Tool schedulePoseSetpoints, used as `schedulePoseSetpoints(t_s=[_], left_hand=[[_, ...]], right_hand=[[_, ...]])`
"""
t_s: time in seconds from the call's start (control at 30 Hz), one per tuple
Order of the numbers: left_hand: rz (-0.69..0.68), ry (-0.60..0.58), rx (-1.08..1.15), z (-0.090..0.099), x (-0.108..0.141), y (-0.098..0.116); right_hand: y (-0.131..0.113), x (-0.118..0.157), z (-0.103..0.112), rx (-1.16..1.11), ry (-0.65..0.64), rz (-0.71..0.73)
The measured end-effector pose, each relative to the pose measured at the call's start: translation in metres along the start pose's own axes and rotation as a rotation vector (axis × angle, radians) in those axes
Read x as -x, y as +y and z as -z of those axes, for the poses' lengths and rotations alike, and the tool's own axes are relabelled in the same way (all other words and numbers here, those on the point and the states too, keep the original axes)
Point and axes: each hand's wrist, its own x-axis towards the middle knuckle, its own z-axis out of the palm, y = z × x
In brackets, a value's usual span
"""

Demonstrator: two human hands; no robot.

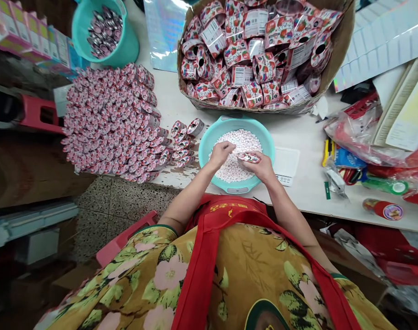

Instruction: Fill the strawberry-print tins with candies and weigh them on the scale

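A turquoise basin (271, 145) on the table holds many small pale pink-white candies (229, 173). Above them, my right hand (264, 167) grips a small strawberry-print candy container (248, 157), its top facing up toward me. Over the left part of the same basin is my left hand (222, 153), its fingers pinched together close to the container but apart from it. What those fingertips hold, if anything, is too small to make out. Just left of the basin several similar containers (183, 143) stand in short rows.
A large block of standing containers (112, 123) covers the table's left. Behind the basin sits a cardboard box (195, 104) of strawberry-print containers. A turquoise bucket (128, 46) holds small shiny pieces. Right are a white scale (287, 160), a yellow cutter (327, 152) and plastic bags.
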Motion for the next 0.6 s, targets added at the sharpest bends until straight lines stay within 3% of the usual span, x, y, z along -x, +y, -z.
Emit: schedulePoseSetpoints(t_s=[0.07,0.17,0.33,0.43,0.6], left_hand=[[0.121,0.035,0.223,0.007,-0.004,-0.002],[0.25,-0.033,0.511,0.011,-0.011,-0.005],[0.341,0.058,0.542,0.004,-0.015,-0.018],[0.286,0.091,0.222,0.003,-0.01,-0.026],[-0.031,-0.021,-0.937,0.009,0.008,-0.032]], right_hand=[[-0.003,0.002,0.003,-0.045,0.0,0.049],[-0.001,-0.004,0.001,0.025,0.005,0.161],[0.012,-0.02,-0.006,0.001,-0.08,0.177],[0.013,-0.021,-0.009,-0.087,-0.094,0.194],[0.003,-0.006,0.003,-0.059,-0.001,0.23]])
